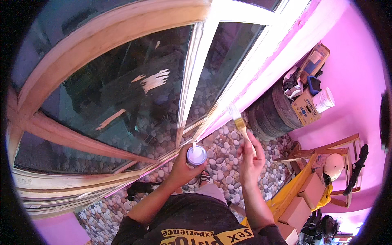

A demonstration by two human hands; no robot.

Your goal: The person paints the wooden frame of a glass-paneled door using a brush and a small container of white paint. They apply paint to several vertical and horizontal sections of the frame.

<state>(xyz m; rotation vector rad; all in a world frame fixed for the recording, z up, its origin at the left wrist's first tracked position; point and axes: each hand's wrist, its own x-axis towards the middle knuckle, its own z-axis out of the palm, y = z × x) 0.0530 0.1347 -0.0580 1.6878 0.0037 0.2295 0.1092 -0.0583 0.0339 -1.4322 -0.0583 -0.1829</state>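
My left hand (183,168) holds a small round cup (197,155) of pale paint upright, with a thin white stick-like piece at its upper rim. My right hand (250,159) grips a flat paintbrush (239,122) by its wooden handle, bristles pointing up and left, white-tipped below a metal band. Ahead of both hands is a tall wooden window frame (198,61), partly white and partly bare-looking beige, with curved bars and dark glass (122,81) showing pale streaks or reflections. The brush tip appears just over the pink edge beside the frame; I cannot tell whether it touches.
Right, along a pink wall (355,98), stand stacked tires (269,114), a cardboard box (304,108), a white bucket (323,100) and clutter. Lower right holds a wooden rack (326,143), a pale helmet (332,167), yellow sheeting (286,192) and boxes (310,190). My sandalled foot (205,177) rests on pebble-patterned floor (220,159).
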